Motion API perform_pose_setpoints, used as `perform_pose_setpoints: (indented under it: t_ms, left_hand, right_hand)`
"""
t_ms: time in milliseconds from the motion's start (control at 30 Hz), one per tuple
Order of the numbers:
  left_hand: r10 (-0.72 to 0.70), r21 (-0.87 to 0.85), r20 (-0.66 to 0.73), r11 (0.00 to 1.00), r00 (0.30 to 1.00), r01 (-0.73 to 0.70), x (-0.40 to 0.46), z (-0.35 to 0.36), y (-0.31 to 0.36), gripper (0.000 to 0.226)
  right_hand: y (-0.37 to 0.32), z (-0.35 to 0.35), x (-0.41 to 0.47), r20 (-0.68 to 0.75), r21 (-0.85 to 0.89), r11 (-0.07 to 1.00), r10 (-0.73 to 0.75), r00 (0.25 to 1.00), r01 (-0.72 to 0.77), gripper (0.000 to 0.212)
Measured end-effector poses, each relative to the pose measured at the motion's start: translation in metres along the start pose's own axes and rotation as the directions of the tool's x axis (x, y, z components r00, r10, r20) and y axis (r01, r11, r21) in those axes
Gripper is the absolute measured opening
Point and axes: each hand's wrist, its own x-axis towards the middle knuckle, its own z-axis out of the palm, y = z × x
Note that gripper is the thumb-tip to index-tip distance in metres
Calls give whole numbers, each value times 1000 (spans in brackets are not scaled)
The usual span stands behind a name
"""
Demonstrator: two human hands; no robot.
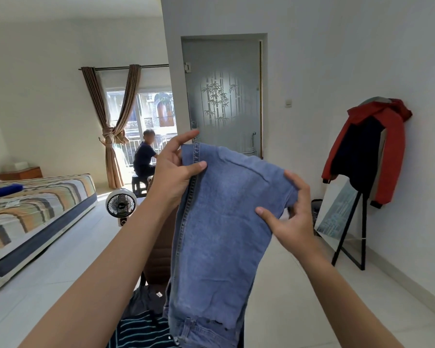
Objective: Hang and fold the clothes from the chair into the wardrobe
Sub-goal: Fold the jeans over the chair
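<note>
A pair of light blue jeans [219,227] hangs folded over in front of me, its frayed hem low in the view. My left hand [172,169] pinches the stitched seam at the top left edge. At the top right corner my right hand [290,214] grips the fold of denim. Behind the jeans stands a brown chair [158,254]. On its seat lie a dark grey garment [146,302] and a dark striped garment [138,332]. No wardrobe is in view.
A bed [35,212] with striped bedding lies on the left, with a small white fan [121,204] on the floor nearby. A red and dark jacket [362,151] hangs on a black-framed standing mirror [349,232] at right. A person [145,159] sits by the window. A frosted glass door [224,96] stands ahead.
</note>
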Motion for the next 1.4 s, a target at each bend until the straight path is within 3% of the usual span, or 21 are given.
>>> perform_pose_setpoints:
  t_ms: [167, 267, 333, 500, 667, 733, 800, 900, 1000, 1100, 1200, 1300, 1400]
  left_hand:
    - [46, 187, -3, 981, 999, -44, -2, -25, -2, 56]
    - [129, 527, 24, 841, 991, -122, -1, -49, 1, 53]
    - [143, 640, -13, 761, 990, -102, -3, -63, 2, 55]
    - [110, 516, -177, 857, 978, -3, -22, -77, -7, 62]
    - [57, 196, -313, 981, 948, 5, -49, -70, -33, 63]
    - [5, 60, -369, 998, 930, 19, -63, -63, -48, 76]
    - [-109, -88, -259, 992, 960, 88, -79, -55, -66, 100]
    - [-231, -193, 36, 953, 972, 234, -98, -30, -81, 126]
    - [-268, -278, 88, 918, 959, 282, -103, -6, -80, 130]
    - [-206, -254, -34, 948, 978, 191, -102, 7, -70, 117]
    - [-14, -36, -86, 999, 996, 11, -101, 11, -48, 113]
    - [78, 116, 12, 990, 997, -78, -100, 11, -35, 95]
    - [28, 139, 105, 989, 994, -43, -99, 8, -34, 58]
  right_hand:
    - [-4, 10, 4, -3, -40, 990, -136, 991, 136, 66]
    - [-17, 19, 14, -27, 1, 979, -203, 979, 204, 53]
    - [-29, 27, 24, -41, 8, 968, -250, 967, 250, 45]
    - [-54, 43, 59, -43, 60, 948, -311, 949, 313, 37]
    - [-66, 44, 75, -6, 94, 941, -325, 946, 324, 38]
    - [-70, 38, 78, -5, 98, 939, -331, 944, 330, 38]
    - [-73, 30, 81, -13, 95, 943, -320, 947, 320, 37]
    - [-75, 18, 85, -29, 94, 949, -300, 954, 301, 35]
    - [-74, 8, 85, -53, 76, 955, -284, 957, 287, 35]
    - [-65, -4, 85, -78, 38, 963, -262, 962, 265, 34]
    - [-50, -14, 84, -95, 14, 978, -205, 974, 207, 33]
    - [-37, -18, 81, -111, 12, 988, -149, 983, 152, 33]
    - [-30, -17, 78, -116, 3, 992, -123, 986, 125, 33]
